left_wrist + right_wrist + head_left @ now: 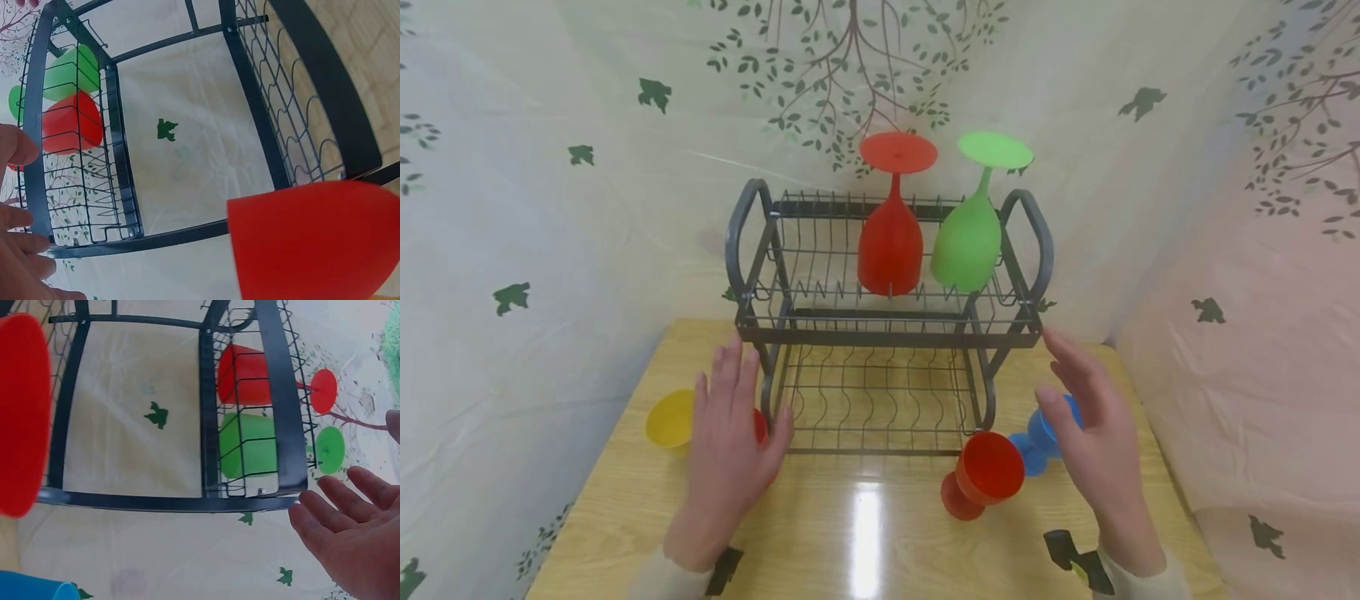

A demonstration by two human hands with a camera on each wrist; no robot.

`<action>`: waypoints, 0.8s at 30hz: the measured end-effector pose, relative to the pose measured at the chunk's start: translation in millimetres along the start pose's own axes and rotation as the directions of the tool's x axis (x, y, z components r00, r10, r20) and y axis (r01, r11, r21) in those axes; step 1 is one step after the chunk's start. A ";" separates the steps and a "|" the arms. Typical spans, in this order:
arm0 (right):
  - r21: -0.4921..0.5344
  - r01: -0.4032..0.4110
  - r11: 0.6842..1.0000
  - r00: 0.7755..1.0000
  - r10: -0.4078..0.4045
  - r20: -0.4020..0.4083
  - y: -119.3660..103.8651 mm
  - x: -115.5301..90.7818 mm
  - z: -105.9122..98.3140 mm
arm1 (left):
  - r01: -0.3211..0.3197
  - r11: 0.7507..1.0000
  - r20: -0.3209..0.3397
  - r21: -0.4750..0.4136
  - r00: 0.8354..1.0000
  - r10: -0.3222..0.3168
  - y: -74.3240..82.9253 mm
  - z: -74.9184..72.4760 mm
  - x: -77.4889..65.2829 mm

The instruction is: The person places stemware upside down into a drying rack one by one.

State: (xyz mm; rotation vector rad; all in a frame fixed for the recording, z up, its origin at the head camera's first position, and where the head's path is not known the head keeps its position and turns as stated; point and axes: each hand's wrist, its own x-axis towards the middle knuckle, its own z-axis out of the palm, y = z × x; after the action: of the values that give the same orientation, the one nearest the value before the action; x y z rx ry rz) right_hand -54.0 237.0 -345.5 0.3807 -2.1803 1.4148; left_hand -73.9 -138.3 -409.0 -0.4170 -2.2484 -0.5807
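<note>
Both hands hover on either side of a black two-tier dish rack (887,339). My left hand (726,450) has its fingers extended near the rack's left front, partly hiding a red cup (761,427). Beside it stands a yellow cup (670,419). My right hand (1097,433) is held with parted, slightly bent fingers and nothing in it, in front of a blue goblet (1033,450). A red goblet (988,471) stands left of that hand. Upside down on the upper tier are a red wine glass (891,246) and a green wine glass (967,242).
The rack's lower tier (880,400) has wavy wire slots. Under everything lies a light wooden table (820,533). A pale leaf-patterned sheet (587,250) hangs behind and along both sides.
</note>
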 end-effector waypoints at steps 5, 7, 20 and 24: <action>-0.059 -0.004 0.998 1.000 0.005 0.017 7.9 -15.0 -1.6 | -0.014 1.000 0.000 -0.027 1.000 0.014 1.9 2.3 -8.1; -0.095 -0.010 0.995 0.999 0.013 0.031 12.2 -21.4 -2.2 | -0.019 0.999 0.010 -0.042 1.000 0.020 2.8 3.2 -11.4; -0.090 -0.127 0.988 0.985 0.136 0.109 41.9 -59.9 -4.0 | -0.002 0.985 0.187 -0.170 0.982 0.034 8.0 8.3 -29.4; -0.108 -0.177 0.978 0.972 0.191 0.134 50.1 -69.3 -4.2 | -0.019 0.984 0.209 -0.177 0.976 0.056 7.9 11.7 -33.5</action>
State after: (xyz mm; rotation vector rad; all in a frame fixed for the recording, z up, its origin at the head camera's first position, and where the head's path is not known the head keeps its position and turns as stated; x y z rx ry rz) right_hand -19.9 258.9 -420.9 0.2583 -2.4444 1.4105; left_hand -55.3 -129.3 -438.8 -0.6355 -2.3953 -0.7468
